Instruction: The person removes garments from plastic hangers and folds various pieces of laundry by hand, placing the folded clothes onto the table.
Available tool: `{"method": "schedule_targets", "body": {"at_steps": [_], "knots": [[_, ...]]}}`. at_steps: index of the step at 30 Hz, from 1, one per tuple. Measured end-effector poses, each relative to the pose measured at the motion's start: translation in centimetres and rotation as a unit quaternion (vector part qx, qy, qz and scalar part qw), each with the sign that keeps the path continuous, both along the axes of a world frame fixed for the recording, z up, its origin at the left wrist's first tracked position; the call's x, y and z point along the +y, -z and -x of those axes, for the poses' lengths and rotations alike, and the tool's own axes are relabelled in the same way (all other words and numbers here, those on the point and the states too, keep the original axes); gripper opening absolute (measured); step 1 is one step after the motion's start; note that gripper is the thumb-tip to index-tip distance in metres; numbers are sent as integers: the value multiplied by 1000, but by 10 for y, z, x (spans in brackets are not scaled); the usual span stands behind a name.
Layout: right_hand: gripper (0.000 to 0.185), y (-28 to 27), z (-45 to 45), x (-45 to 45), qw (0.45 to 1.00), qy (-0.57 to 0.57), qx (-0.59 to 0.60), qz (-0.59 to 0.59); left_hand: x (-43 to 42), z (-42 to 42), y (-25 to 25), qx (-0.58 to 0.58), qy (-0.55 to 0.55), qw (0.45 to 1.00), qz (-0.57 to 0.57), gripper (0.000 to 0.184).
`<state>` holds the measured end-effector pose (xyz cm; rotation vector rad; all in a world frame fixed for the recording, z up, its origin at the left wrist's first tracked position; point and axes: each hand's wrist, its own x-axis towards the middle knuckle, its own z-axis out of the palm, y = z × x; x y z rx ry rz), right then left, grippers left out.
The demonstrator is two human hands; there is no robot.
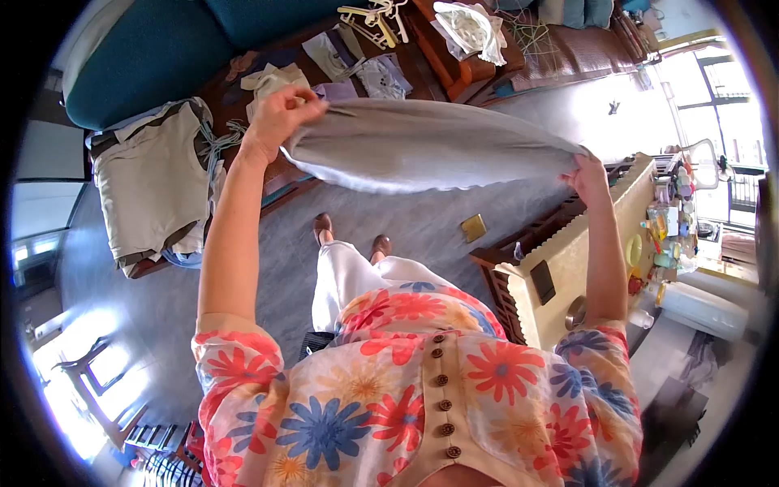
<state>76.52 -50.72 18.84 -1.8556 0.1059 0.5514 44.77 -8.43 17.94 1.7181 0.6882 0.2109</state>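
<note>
A light grey piece of cloth is stretched in the air between my two hands, its lower edge sagging and slightly blurred. My left hand pinches its left end, raised in front of the wooden bench. At the opposite end, my right hand grips a corner between closed fingers. Whether the cloth is a garment I cannot tell. Behind my left hand, folded clothes lie on the bench. A pale beige garment is draped at the bench's near end, beside light blue cords.
Several hangers and a white bundled cloth lie at the back. A teal sofa stands at the upper left. To my right is a cloth-covered table with a dark phone. A small yellowish square lies on the floor.
</note>
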Motion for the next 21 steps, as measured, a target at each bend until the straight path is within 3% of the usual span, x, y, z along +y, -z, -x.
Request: {"method": "schedule_targets", "body": {"at_steps": [1, 5, 6, 9, 10, 13, 14, 15, 16, 17, 18, 20, 21], "knots": [[25, -1, 1, 1, 991, 83, 23, -100, -7, 0, -11, 35, 72, 996, -48, 29], [19, -18, -2, -1, 970, 10, 24, -243, -15, -6, -12, 106, 180, 962, -177, 26], [18, -18, -9, -3, 973, 35, 13, -226, -12, -9, 0, 108, 151, 948, -260, 21], [22, -21, -21, -15, 986, 93, 8, -138, 19, -16, 31, 118, 62, 926, -353, 21], [26, -22, -20, -24, 987, 59, 17, -149, 27, -16, 34, 96, 54, 920, -375, 20], [28, -7, -29, -43, 995, -19, -79, 63, 37, -30, 44, 198, -68, 963, -173, 18], [30, -24, -21, -33, 991, -23, -74, 113, 32, -41, 21, 232, -68, 962, -129, 17], [30, -45, -18, -18, 932, 8, -156, 328, 48, -55, 28, 161, -62, 970, -173, 17], [30, -38, -72, -37, 904, 41, -145, 401, 57, -70, 10, 102, -65, 967, -222, 18], [32, -66, -91, -59, 890, -17, -282, 357, 86, -90, 10, -124, -41, 922, -364, 21], [33, -121, -103, -76, 855, -73, -412, 307, 59, -96, -77, 18, -77, 964, -253, 24], [33, -208, -98, -88, 795, -2, -560, 232, 98, -111, -143, -85, -142, 906, -390, 20], [34, -238, -84, -89, 760, 35, -617, 202, 44, -100, -211, -121, -181, 928, -302, 24]]}}
